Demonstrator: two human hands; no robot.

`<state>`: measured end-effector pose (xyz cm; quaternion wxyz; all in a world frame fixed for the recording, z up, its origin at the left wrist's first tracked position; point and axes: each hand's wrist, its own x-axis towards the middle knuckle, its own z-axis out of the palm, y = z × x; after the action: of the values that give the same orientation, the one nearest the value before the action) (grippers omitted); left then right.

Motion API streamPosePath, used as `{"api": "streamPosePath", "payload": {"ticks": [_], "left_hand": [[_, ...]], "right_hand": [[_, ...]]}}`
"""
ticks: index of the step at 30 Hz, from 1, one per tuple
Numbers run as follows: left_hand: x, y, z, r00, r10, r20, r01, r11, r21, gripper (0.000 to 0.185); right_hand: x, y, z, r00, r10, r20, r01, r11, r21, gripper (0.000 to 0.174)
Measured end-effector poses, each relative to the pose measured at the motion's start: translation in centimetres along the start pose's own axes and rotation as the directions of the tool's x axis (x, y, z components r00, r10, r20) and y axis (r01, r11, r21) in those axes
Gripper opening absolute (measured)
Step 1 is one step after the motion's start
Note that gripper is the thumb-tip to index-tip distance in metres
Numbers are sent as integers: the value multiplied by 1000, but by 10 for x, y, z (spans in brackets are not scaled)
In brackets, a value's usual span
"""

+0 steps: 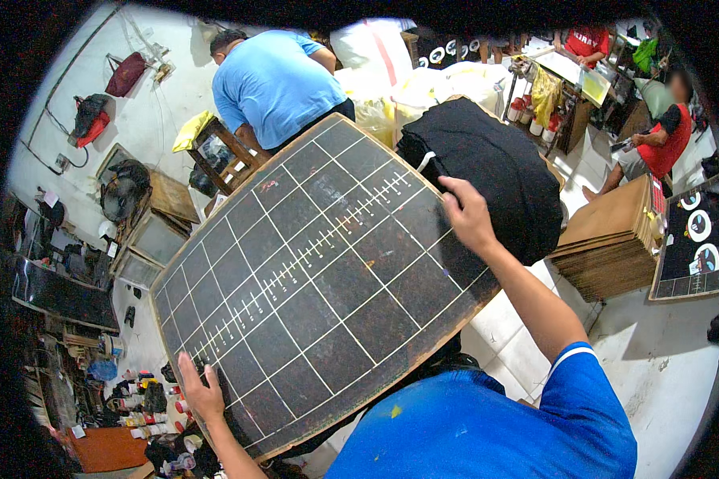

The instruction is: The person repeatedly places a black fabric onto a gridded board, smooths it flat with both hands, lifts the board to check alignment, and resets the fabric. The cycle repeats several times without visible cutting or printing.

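A large dark board with a white grid and a ruled scale point(335, 287) lies slanting before me. My left hand point(201, 386) rests at its near left end, with thumb and fingers apart. At the far right edge is my right hand point(470, 215), its palm and thumb on the board's rim and its forefinger stretched towards the black cloth. That pile of folded black fabric point(485, 173) sits just beyond the edge, with a small white strip point(426, 160) on it. Whether either hand grips the rim is hard to tell.
A co-worker in light blue point(281, 90) bends over beyond the board. Stacked brown boards point(605, 239) stand at right, beside a printed black panel point(692, 239). A person in red point(665, 141) sits behind them. Bottles point(150, 419) crowd the floor at lower left.
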<state>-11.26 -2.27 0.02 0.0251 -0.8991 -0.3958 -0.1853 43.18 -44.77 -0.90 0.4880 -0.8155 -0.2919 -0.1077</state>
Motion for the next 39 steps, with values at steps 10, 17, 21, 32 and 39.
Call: {"api": "streamPosePath", "payload": {"ticks": [10, 17, 21, 32, 39], "left_hand": [[-12, -78, -7, 947, -216, 237, 200, 976, 89, 75], [-26, -61, -6, 985, -164, 53, 150, 967, 208, 78], [-27, -54, 4, 980, -50, 193, 37, 997, 72, 69], [45, 63, 25, 967, 11, 255, 4, 998, -58, 75], [78, 166, 44, 958, 31, 285, -22, 999, -34, 82]], "right_hand": [[-20, -17, -13, 846, -173, 505, 414, 810, -416, 78], [-3, 6, -23, 868, 225, 442, -176, 973, -149, 68], [8, 5, -19, 794, 341, 503, -311, 939, -144, 54], [17, 11, -28, 596, 422, 683, -501, 860, -94, 74], [57, 18, -50, 411, 548, 729, -682, 715, -154, 78]]}}
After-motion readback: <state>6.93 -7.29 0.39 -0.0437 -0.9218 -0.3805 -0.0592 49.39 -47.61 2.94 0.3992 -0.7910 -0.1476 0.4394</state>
